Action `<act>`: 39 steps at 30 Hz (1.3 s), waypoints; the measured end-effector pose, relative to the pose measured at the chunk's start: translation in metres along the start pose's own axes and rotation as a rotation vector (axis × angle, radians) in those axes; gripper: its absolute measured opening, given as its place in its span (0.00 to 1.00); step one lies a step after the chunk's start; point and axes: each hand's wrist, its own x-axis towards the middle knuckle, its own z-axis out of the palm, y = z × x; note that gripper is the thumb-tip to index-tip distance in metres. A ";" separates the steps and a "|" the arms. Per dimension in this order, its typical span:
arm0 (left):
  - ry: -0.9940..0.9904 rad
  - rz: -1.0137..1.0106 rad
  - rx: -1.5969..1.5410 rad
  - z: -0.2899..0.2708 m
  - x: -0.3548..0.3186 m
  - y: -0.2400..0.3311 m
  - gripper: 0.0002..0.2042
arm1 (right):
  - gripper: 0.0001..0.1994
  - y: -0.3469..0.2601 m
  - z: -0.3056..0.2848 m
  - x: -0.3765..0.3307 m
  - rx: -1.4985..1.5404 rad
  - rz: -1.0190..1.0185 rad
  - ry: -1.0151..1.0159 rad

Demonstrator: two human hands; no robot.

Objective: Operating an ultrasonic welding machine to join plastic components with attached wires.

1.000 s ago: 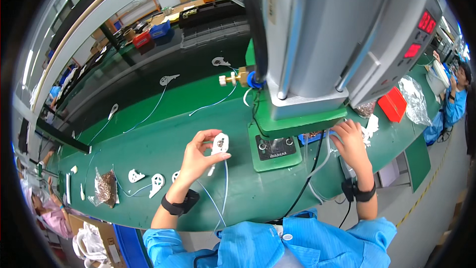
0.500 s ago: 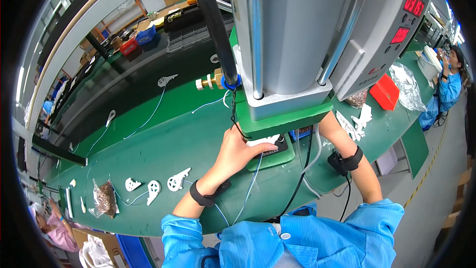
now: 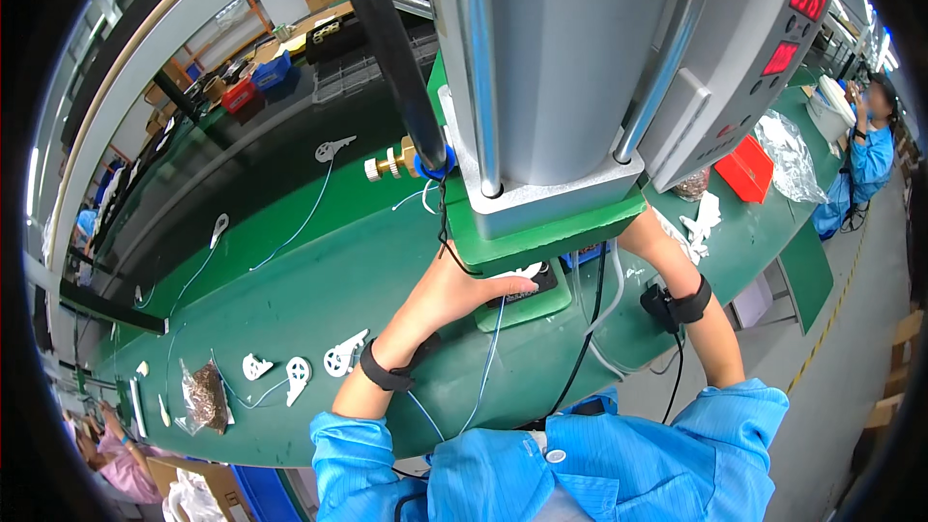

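My left hand [image 3: 447, 292] reaches under the green plate [image 3: 551, 237] of a press with a large grey cylinder [image 3: 570, 58]. Its thumb lies along a white plastic part [image 3: 523, 274], which rests at a black fixture [image 3: 543, 280] on a green base [image 3: 522, 312]. A thin pale blue cable [image 3: 490, 358] runs from beneath the thumb toward my body. The other fingers are mostly hidden by the plate. My right hand [image 3: 640, 230] goes behind the press on its right side; only its wrist end shows, so its fingers and anything in them are hidden.
White cable parts [image 3: 298, 379] and a bag of small brown pieces [image 3: 205, 394] lie left on the green table. More parts [image 3: 334, 149] sit on the conveyor behind. A red bin [image 3: 746, 170] and white pieces [image 3: 704, 225] stand right. A co-worker [image 3: 870, 150] is far right.
The whole view has shifted slightly. On the conveyor, the white parts with cables have travelled a little to the right. My left thumb stays at the white part, and my right arm has hardly moved.
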 end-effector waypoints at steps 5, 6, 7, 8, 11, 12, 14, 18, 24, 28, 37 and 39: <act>0.011 -0.009 -0.089 0.003 0.001 -0.008 0.24 | 0.11 -0.036 -0.002 -0.009 0.708 0.402 0.145; -0.003 -0.036 -0.114 0.003 0.001 -0.009 0.25 | 0.12 -0.043 0.001 -0.008 0.828 0.403 0.194; 0.008 -0.036 -0.122 0.003 0.001 -0.009 0.25 | 0.12 -0.047 0.006 -0.005 0.741 0.317 0.145; 0.020 -0.035 -0.131 0.004 0.000 -0.009 0.24 | 0.13 -0.051 0.012 -0.002 0.654 0.232 0.097; 0.022 -0.039 -0.186 0.006 0.001 -0.016 0.24 | 0.13 -0.046 0.038 -0.001 0.535 0.238 -0.075; 0.018 -0.041 -0.207 0.007 0.001 -0.018 0.24 | 0.13 -0.041 0.047 -0.003 0.520 0.282 -0.136; 0.008 -0.059 -0.163 0.005 0.002 -0.013 0.24 | 0.13 -0.037 0.056 -0.005 0.416 0.209 -0.042; 0.027 -0.028 -0.103 0.003 0.002 -0.011 0.24 | 0.13 -0.041 0.055 -0.006 0.437 0.229 -0.063; 0.021 -0.046 -0.105 0.003 0.002 -0.011 0.22 | 0.11 -0.043 0.054 -0.005 0.445 0.196 -0.077; 0.037 -0.031 -0.098 0.004 0.001 -0.011 0.22 | 0.10 -0.050 0.042 -0.002 0.406 0.101 -0.092; -0.041 -0.286 0.220 -0.015 -0.045 0.014 0.19 | 0.30 -0.013 -0.045 -0.103 -0.054 0.409 0.407; -0.031 -0.235 0.185 -0.012 -0.047 0.012 0.19 | 0.32 0.010 -0.033 -0.145 -0.312 0.561 0.180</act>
